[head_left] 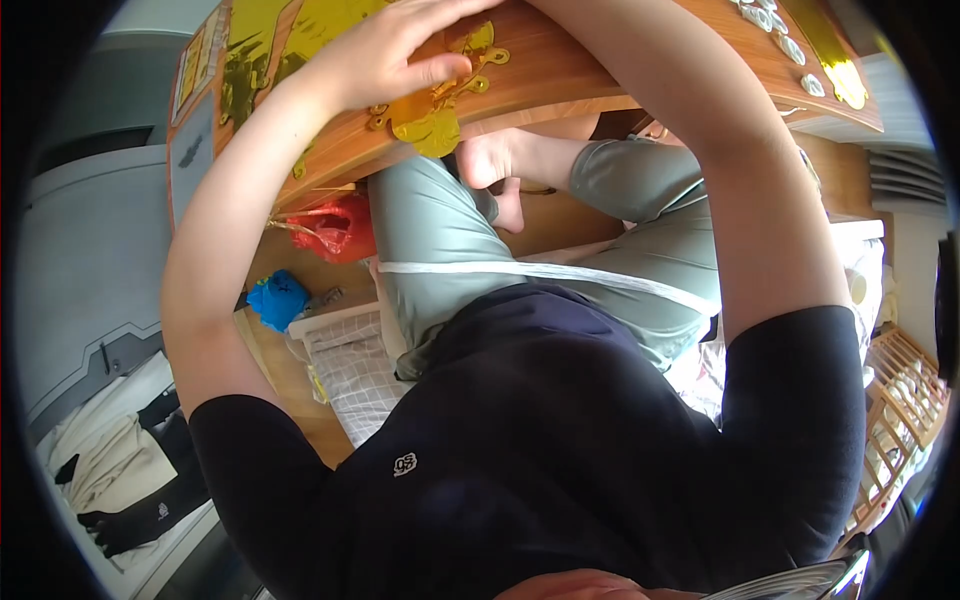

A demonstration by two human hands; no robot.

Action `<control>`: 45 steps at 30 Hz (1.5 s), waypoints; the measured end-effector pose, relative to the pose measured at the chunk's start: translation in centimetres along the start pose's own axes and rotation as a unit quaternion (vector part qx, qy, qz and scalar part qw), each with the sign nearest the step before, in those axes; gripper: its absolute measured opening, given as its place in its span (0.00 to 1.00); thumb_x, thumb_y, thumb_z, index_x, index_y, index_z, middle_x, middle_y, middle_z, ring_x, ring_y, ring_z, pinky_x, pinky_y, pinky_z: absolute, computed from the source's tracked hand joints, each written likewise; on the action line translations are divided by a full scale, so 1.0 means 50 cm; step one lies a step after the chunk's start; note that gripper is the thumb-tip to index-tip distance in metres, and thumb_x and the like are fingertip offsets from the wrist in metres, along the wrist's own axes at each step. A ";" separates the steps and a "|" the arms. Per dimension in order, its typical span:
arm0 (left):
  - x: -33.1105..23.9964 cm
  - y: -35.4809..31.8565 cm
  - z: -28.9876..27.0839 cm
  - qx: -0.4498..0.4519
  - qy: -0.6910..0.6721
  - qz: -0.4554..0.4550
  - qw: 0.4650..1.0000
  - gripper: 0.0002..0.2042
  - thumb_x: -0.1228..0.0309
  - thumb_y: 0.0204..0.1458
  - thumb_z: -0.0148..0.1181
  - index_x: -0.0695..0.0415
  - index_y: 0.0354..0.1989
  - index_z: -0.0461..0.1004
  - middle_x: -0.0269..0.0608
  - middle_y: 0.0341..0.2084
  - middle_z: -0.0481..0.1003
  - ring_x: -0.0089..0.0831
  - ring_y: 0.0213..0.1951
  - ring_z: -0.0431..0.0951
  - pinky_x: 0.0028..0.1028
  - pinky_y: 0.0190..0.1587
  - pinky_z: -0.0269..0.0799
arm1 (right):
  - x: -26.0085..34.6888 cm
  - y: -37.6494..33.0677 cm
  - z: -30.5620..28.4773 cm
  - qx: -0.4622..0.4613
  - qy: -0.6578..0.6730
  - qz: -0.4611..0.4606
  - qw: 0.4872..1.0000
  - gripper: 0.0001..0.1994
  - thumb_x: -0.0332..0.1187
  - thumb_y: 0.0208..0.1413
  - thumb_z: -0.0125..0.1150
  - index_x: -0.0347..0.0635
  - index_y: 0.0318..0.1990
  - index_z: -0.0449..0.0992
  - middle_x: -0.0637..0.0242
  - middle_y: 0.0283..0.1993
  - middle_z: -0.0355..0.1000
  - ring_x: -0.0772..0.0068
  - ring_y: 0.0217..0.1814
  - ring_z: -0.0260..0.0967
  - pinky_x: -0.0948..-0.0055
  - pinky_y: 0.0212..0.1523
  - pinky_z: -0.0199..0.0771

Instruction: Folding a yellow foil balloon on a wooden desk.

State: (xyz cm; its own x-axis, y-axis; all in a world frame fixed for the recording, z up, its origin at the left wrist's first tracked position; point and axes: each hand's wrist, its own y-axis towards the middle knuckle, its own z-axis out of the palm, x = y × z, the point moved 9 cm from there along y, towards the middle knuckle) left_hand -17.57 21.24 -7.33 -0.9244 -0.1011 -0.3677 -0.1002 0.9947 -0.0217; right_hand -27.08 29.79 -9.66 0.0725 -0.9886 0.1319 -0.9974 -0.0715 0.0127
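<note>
My left hand (385,60) is stretched over the wooden table (540,75) at the top, thumb apart from the straight fingers; the fingertips run to the picture's upper edge. Beneath and beside it lie shiny gold foil-like cutouts with small round tabs. One cutout (428,132) hangs slightly over the table's near edge. More gold sheets (250,50) cover the table's left end. My right forearm (650,50) reaches up across the table and leaves the view at the top, so my right hand is out of sight.
On the table's right side are several small clear shiny pieces (788,48) and a gold strip (838,75). Below the table are my legs, a red plastic bag (335,228) and a blue bundle (279,299). A wooden rack (897,410) stands at the right.
</note>
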 end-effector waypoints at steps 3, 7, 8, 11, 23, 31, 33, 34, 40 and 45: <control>0.020 -0.003 0.000 -0.016 -0.020 -0.026 0.999 0.33 0.51 0.64 0.54 0.55 0.73 0.60 0.57 0.69 0.64 0.56 0.71 0.61 0.47 0.74 0.53 | 0.006 0.015 0.011 0.012 0.001 0.006 1.000 0.50 0.75 0.62 0.36 0.54 0.81 0.34 0.54 0.85 0.33 0.53 0.87 0.27 0.46 0.81 0.29; 0.008 0.031 0.007 -0.028 0.077 0.014 0.997 0.31 0.57 0.63 0.57 0.55 0.72 0.61 0.55 0.68 0.65 0.52 0.70 0.63 0.46 0.72 0.57 | -0.044 0.056 0.049 0.005 0.026 0.023 0.999 0.49 0.74 0.63 0.36 0.54 0.81 0.34 0.55 0.85 0.32 0.54 0.87 0.26 0.46 0.81 0.27; 0.003 0.040 0.010 -0.022 0.048 0.023 0.998 0.31 0.58 0.62 0.58 0.55 0.72 0.61 0.55 0.68 0.65 0.52 0.70 0.63 0.46 0.72 0.57 | -0.064 0.058 0.053 0.000 -0.020 0.056 0.998 0.49 0.74 0.63 0.36 0.55 0.81 0.34 0.55 0.85 0.32 0.54 0.87 0.26 0.47 0.81 0.27; 0.012 -0.015 0.010 -0.013 0.023 -0.008 1.000 0.32 0.57 0.62 0.58 0.55 0.73 0.61 0.55 0.68 0.65 0.54 0.70 0.63 0.46 0.73 0.55 | 0.025 0.006 0.012 0.018 0.022 0.012 1.000 0.49 0.74 0.63 0.36 0.55 0.81 0.35 0.56 0.85 0.33 0.54 0.87 0.27 0.48 0.81 0.27; -0.058 -0.026 0.023 -0.131 -0.008 0.378 0.916 0.31 0.51 0.68 0.49 0.57 0.73 0.62 0.58 0.69 0.65 0.53 0.71 0.63 0.43 0.75 0.54 | -0.002 -0.003 -0.006 -0.014 0.008 0.016 1.000 0.49 0.75 0.62 0.36 0.54 0.81 0.38 0.54 0.84 0.36 0.54 0.86 0.31 0.49 0.81 0.30; 0.036 -0.023 -0.098 -0.227 -0.208 0.185 0.933 0.30 0.44 0.68 0.46 0.48 0.71 0.65 0.43 0.66 0.71 0.39 0.68 0.69 0.38 0.72 0.59 | -0.004 -0.007 -0.007 0.003 0.010 0.007 1.000 0.51 0.77 0.60 0.34 0.51 0.81 0.38 0.52 0.84 0.36 0.50 0.86 0.31 0.49 0.81 0.28; 0.166 -0.027 -0.160 -0.337 -0.230 0.017 0.913 0.26 0.57 0.70 0.49 0.57 0.72 0.62 0.53 0.70 0.64 0.46 0.72 0.62 0.40 0.74 0.56 | -0.011 0.013 0.036 0.039 -0.028 0.022 0.999 0.52 0.77 0.60 0.33 0.52 0.81 0.33 0.55 0.84 0.34 0.50 0.86 0.28 0.48 0.82 0.25; 0.181 0.003 -0.179 -0.342 -0.227 0.028 0.912 0.26 0.57 0.70 0.49 0.57 0.72 0.62 0.53 0.70 0.64 0.46 0.72 0.62 0.40 0.74 0.56 | -0.031 0.015 0.040 -0.061 -0.040 0.015 0.997 0.51 0.79 0.58 0.35 0.54 0.80 0.42 0.51 0.81 0.43 0.48 0.84 0.37 0.46 0.79 0.35; 0.353 0.070 -0.180 -0.242 -0.092 -0.085 0.962 0.27 0.47 0.70 0.46 0.47 0.71 0.65 0.44 0.65 0.72 0.40 0.67 0.71 0.39 0.73 0.56 | 0.001 0.037 0.016 -0.110 -0.036 -0.006 0.993 0.54 0.83 0.54 0.34 0.55 0.80 0.47 0.48 0.81 0.48 0.50 0.84 0.41 0.44 0.78 0.40; 0.347 0.136 -0.149 -0.100 0.009 -0.046 0.994 0.25 0.50 0.71 0.43 0.44 0.72 0.64 0.43 0.61 0.76 0.45 0.64 0.73 0.42 0.72 0.57 | -0.021 0.034 0.019 -0.103 -0.038 -0.011 0.994 0.56 0.82 0.55 0.35 0.45 0.78 0.49 0.48 0.81 0.46 0.50 0.84 0.39 0.42 0.78 0.38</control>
State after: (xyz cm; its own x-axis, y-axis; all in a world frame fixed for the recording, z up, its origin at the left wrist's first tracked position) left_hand -37.04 26.12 -6.94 -0.9142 -0.1936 -0.3559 -0.2542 0.9582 0.1316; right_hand -28.88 30.56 -10.71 0.0857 -0.9949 0.0535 -0.9733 -0.0721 0.2179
